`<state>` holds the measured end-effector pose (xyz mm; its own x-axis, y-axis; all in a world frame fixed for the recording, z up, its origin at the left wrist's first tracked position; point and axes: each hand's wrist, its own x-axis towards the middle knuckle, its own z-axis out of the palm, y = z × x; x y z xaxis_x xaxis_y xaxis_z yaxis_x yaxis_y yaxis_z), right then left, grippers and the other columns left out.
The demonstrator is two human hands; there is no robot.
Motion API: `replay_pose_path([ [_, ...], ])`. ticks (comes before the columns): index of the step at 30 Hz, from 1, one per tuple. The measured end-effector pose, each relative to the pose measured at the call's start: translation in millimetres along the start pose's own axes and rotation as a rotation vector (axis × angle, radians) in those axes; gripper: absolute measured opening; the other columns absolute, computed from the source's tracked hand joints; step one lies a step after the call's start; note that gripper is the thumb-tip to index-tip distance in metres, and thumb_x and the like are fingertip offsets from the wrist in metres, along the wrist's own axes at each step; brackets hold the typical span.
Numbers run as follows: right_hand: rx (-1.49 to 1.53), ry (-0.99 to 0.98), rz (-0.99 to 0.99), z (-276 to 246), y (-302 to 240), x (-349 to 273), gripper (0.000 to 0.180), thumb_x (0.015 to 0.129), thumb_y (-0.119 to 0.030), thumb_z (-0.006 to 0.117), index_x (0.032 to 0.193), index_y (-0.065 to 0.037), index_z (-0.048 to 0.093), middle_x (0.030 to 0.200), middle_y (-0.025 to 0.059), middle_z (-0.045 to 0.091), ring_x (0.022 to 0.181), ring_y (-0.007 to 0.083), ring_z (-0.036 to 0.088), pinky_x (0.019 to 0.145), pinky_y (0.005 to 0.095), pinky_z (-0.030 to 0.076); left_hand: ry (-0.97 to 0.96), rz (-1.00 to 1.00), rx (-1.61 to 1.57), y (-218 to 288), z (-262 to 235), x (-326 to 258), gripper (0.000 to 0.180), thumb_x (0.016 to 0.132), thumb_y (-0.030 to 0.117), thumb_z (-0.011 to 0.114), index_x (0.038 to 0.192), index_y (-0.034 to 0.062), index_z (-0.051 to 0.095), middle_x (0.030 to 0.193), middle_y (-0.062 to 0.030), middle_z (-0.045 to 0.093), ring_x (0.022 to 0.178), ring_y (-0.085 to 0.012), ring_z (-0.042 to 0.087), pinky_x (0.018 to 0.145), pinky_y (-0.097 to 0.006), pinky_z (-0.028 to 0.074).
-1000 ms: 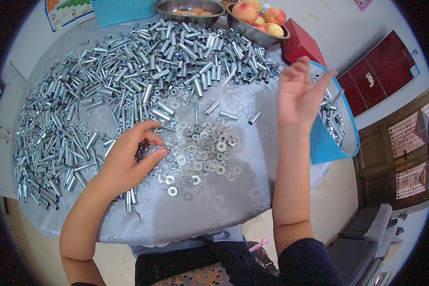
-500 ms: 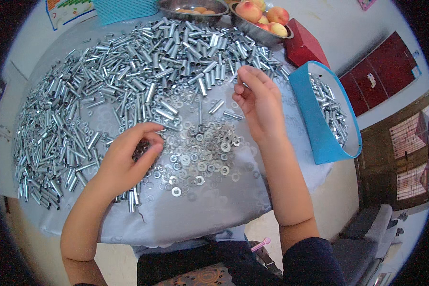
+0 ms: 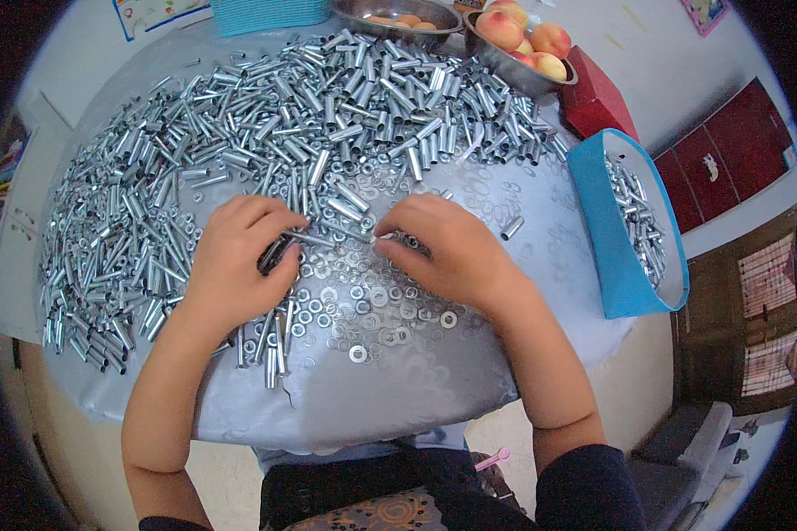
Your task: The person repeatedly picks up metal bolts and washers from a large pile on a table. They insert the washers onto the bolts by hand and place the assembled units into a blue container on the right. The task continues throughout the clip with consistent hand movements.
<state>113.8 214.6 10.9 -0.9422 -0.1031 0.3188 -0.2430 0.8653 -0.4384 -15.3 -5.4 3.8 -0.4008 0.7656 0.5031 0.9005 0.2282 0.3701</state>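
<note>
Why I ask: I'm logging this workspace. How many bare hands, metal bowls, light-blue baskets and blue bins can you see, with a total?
Bare hands: 2
Metal bowls: 2
Light-blue basket: 1
Blue bin: 1
Total: 6

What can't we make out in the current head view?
All in the head view:
- Left hand: what its curl holds, if anything; the hand itself covers it.
- Right hand: whether it has a firm grip on anything; its own curl hides the contact.
- Washers: exact count; too small and overlapping.
- Bin: its bottom; metal parts cover it.
- Basket: its top; cut off by the upper edge.
</note>
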Motion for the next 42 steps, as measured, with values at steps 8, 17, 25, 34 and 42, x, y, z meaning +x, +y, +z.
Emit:
replay_pose_path([
  [8, -0.030, 0.072, 0.028, 14.0, -2.9, 1.1, 0.023, 0.080, -0.015, 0.070, 0.100, -0.006, 0.062, 0.098, 0.0113, 0.059, 0.095, 0.0301, 0.055, 0.083, 0.0383, 0.045, -0.059, -0.027, -0.019, -0.1, 0.1, -3.1, 0.018, 0.076, 0.009, 0.068, 0.093, 0.0050, 0.066, 0.094, -0.0112, 0.063, 0.091, -0.0302, 0.058, 0.081, -0.040, 0.044],
  [17, -0.087, 0.129, 0.057, 22.8, -5.4, 2.3, 0.021, 0.076, -0.016, 0.071, 0.092, -0.007, 0.063, 0.099, 0.0110, 0.057, 0.093, 0.0311, 0.052, 0.082, 0.0403, 0.044, -0.080, -0.106, 0.042, -4.9, -4.6, -3.2, 0.026, 0.082, 0.012, 0.057, 0.106, 0.0036, 0.063, 0.101, -0.0153, 0.061, 0.099, -0.0323, 0.055, 0.090, -0.041, 0.040],
  [25, -0.021, 0.140, 0.034, 27.2, -4.4, 3.9, 0.015, 0.076, -0.013, 0.070, 0.088, -0.006, 0.064, 0.099, 0.0112, 0.057, 0.094, 0.0310, 0.053, 0.083, 0.0406, 0.045, 0.025, -0.076, 0.074, -2.0, 7.2, -0.3, 0.030, 0.084, 0.012, 0.059, 0.113, 0.0050, 0.061, 0.108, -0.0138, 0.061, 0.107, -0.0340, 0.052, 0.094, -0.043, 0.039],
  [34, -0.068, 0.200, 0.018, 17.0, -7.6, 4.6, 0.018, 0.074, -0.011, 0.070, 0.088, -0.004, 0.062, 0.096, 0.0126, 0.058, 0.093, 0.0325, 0.054, 0.084, 0.0420, 0.044, -0.051, 0.074, 0.144, 4.9, 28.7, 13.4, 0.041, 0.081, -0.002, 0.054, 0.122, 0.0034, 0.056, 0.118, -0.0121, 0.059, 0.116, -0.0333, 0.050, 0.098, -0.043, 0.040],
  [42, 0.457, 0.343, 0.271, -1.5, -8.3, 2.8, 0.023, 0.079, -0.011, 0.073, 0.096, 0.000, 0.064, 0.090, 0.0100, 0.066, 0.081, 0.0192, 0.064, 0.075, 0.0312, 0.050, -0.070, 0.090, 0.075, 6.1, 36.0, 17.8, 0.022, 0.079, 0.009, 0.066, 0.100, 0.0037, 0.062, 0.103, -0.0096, 0.062, 0.105, -0.0295, 0.054, 0.093, -0.041, 0.043],
])
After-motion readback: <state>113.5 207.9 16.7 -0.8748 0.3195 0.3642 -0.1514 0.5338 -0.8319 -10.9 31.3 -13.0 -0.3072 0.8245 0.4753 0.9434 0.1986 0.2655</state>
